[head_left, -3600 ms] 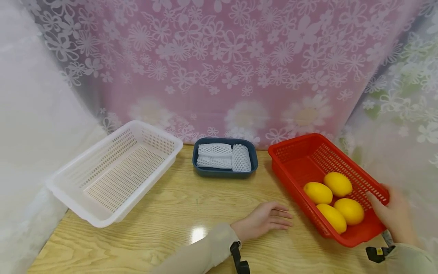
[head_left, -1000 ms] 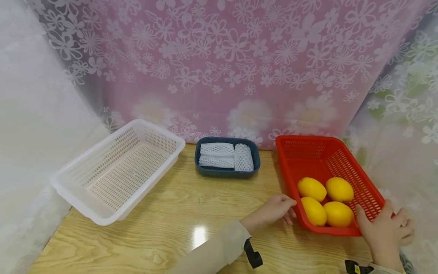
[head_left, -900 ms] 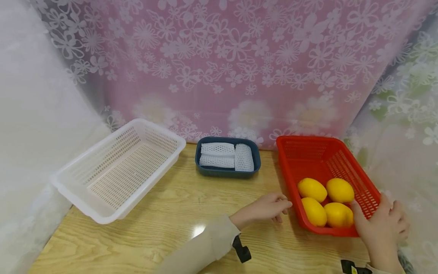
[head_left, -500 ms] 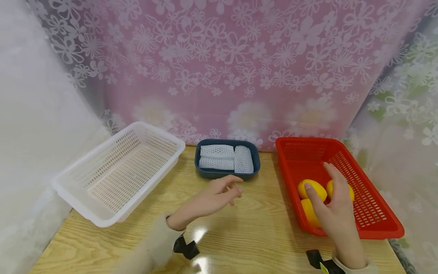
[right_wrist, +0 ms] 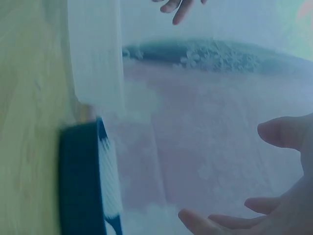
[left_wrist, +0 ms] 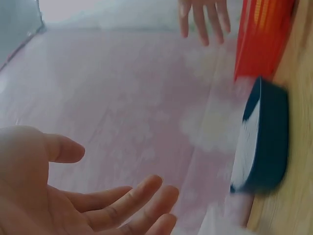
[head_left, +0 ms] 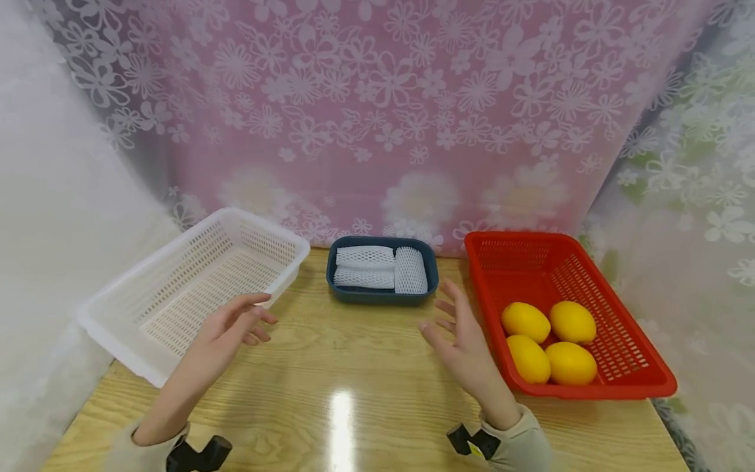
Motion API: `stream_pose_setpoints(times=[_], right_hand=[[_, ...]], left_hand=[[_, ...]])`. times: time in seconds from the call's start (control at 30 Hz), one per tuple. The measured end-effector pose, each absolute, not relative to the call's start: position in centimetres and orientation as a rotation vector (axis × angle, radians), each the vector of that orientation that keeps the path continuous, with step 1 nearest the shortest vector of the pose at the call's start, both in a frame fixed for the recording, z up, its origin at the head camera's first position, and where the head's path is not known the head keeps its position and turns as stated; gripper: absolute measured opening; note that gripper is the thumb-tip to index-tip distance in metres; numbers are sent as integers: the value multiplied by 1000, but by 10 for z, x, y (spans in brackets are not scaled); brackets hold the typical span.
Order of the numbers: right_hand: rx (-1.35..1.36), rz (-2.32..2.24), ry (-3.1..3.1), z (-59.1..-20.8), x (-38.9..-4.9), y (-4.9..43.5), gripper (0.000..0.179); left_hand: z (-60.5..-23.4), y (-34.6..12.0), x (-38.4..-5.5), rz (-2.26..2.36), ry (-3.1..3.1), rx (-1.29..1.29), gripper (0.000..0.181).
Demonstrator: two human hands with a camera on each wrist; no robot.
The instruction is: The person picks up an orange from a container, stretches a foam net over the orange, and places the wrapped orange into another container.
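My left hand point(head_left: 219, 337) hovers over the near right side of the white basket point(head_left: 259, 308), fingers loosely bent and holding nothing. My right hand point(head_left: 466, 347) is in the air between the dark blue tray and the red basket point(head_left: 513, 272), its thumb and fingers spread apart around nothing. Several yellow lemons point(head_left: 571, 364) lie grouped in the near part of the red basket. White foam net sleeves point(head_left: 411, 270) fill the dark blue tray point(head_left: 383, 298) at the back middle. In the left wrist view, the left hand's palm point(left_wrist: 29, 196) shows with its fingers apart.
A wooden table point(head_left: 330, 354) carries all the containers. Behind it hangs a pink flowered curtain point(head_left: 366, 118), with pale cloth at both sides. The white basket stands at the left, angled, and its mesh floor shows.
The red basket was straightened beside the right hand, which then let go of its rim. Both hands have since moved left, the left one from near the red basket to the white basket.
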State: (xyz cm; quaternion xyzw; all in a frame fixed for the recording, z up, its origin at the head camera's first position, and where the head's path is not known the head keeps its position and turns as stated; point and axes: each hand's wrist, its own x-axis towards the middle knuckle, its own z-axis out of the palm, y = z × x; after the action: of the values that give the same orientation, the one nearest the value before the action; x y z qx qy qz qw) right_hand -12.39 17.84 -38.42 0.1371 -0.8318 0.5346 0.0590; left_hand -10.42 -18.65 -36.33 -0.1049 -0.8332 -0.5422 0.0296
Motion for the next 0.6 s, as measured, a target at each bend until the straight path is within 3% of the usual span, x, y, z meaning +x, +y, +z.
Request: stream_pose_setpoints(times=[0.3,0.4,0.6], right_hand=[[471,1999,-2511,-411,-142,122,70],[479,2132,-2513,-420,-148,103,68],[413,2339,-2471,-439,-155,61,68]], left_hand=[[-377,-263,-95,-1899,-2178,-11,26],[-382,-281,-95,-1884,-2020,229,24],[-397,-313,-90,-1482,-2157,780,52]])
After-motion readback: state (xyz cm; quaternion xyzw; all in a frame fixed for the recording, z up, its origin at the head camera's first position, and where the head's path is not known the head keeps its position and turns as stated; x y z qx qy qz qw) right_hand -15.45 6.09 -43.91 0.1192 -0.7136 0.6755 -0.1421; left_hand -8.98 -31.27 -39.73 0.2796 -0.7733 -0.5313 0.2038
